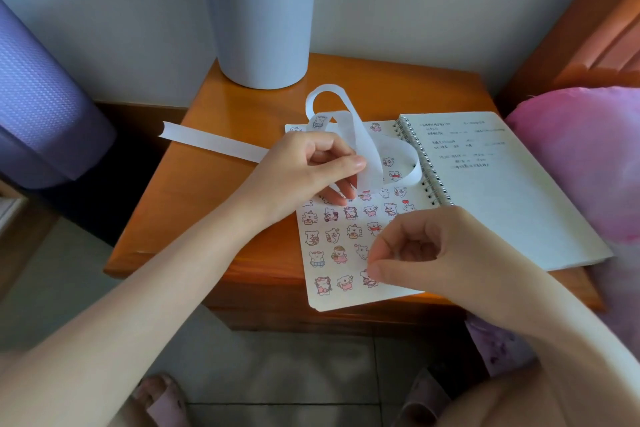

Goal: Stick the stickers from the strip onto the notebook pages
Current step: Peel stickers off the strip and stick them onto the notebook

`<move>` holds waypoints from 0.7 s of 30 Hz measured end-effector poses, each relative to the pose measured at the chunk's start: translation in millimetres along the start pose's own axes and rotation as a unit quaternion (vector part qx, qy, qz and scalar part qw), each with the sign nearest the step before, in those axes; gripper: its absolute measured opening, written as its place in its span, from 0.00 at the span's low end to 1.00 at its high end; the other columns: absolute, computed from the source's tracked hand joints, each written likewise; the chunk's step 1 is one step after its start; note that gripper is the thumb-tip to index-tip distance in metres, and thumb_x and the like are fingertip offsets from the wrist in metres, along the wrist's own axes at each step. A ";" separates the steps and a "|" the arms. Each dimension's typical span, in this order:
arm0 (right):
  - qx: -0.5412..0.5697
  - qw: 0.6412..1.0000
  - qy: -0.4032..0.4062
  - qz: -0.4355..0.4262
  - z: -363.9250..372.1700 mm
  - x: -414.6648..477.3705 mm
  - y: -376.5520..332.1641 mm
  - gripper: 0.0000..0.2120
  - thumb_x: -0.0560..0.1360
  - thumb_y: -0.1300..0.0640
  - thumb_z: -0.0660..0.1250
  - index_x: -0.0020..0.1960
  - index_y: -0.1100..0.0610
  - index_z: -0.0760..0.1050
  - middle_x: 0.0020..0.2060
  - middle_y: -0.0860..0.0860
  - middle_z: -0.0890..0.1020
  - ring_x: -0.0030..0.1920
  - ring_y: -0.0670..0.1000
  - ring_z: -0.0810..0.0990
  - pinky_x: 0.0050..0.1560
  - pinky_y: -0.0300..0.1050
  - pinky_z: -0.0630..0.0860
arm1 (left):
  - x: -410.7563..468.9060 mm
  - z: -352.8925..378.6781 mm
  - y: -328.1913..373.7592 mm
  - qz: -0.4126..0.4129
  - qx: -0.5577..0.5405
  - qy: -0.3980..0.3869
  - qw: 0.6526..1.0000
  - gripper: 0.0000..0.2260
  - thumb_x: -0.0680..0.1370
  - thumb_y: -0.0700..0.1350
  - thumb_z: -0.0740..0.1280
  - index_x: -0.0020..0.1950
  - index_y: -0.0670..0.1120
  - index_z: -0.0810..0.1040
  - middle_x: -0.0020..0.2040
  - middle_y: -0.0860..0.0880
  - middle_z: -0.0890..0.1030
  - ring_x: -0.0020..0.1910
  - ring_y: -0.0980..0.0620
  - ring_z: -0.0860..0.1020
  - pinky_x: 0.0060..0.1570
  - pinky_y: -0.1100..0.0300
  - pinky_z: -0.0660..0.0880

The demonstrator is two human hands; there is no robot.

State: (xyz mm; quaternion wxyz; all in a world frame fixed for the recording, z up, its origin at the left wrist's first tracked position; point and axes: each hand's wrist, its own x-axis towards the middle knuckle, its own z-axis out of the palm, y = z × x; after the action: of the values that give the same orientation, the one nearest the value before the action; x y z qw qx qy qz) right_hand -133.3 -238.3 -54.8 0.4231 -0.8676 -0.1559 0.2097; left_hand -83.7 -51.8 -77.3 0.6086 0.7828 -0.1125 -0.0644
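Grey bin (258, 17) on wooden nightstand (214, 156), purple roll (38, 94), pink bedding (581, 156)

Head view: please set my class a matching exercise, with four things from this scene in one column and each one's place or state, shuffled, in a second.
Column one
1 grey bin
2 sticker strip
3 right hand
4 right notebook page

Column two
a bears handwriting
b stands at the back of the wooden table
c fingertips pinched together above the sticker-covered left page
d loops up, gripped by the left hand

Pairs: 1-b, 2-d, 3-c, 4-a
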 end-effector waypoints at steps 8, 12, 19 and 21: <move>-0.032 0.999 0.013 -0.009 3.0 -0.7 -0.2 0.01 0.67 0.54 0.72 0.37 0.51 0.81 0.32 0.45 0.80 0.30 0.40 0.70 0.32 0.31 0.67 | 0.9 -0.5 -0.9 -0.003 0.004 -0.002 1.000 0.06 0.77 0.42 0.67 0.45 0.40 0.80 0.35 0.49 0.83 0.36 0.52 0.83 0.37 0.62 0.81; -0.043 0.999 0.016 -0.012 3.8 -0.5 -0.4 0.01 0.67 0.54 0.71 0.37 0.51 0.80 0.33 0.47 0.80 0.30 0.40 0.71 0.31 0.30 0.68 | 1.2 -0.6 -0.8 -0.003 0.008 -0.003 1.000 0.06 0.77 0.42 0.67 0.45 0.40 0.80 0.35 0.50 0.83 0.36 0.53 0.83 0.36 0.62 0.80; -0.054 0.998 0.028 -0.018 5.8 -1.2 0.4 0.02 0.67 0.55 0.72 0.36 0.51 0.79 0.30 0.43 0.77 0.30 0.40 0.70 0.31 0.29 0.67 | 0.9 -0.7 -1.1 -0.005 0.011 -0.001 1.000 0.06 0.77 0.42 0.67 0.45 0.40 0.80 0.35 0.50 0.83 0.37 0.52 0.84 0.38 0.61 0.81; -0.059 0.998 0.031 -0.021 6.3 -1.3 -0.5 0.03 0.67 0.55 0.72 0.36 0.50 0.79 0.29 0.41 0.77 0.30 0.39 0.70 0.31 0.28 0.67 | 0.9 -0.9 -0.7 -0.005 0.010 -0.002 1.000 0.06 0.77 0.42 0.67 0.46 0.40 0.80 0.35 0.50 0.83 0.37 0.52 0.84 0.38 0.61 0.81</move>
State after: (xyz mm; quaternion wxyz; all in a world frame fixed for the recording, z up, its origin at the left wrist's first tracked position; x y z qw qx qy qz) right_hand -137.6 -234.4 -57.6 0.3798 -0.8939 -0.1730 0.1639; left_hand -82.5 -50.9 -77.7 0.6002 0.7893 -0.1103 -0.0677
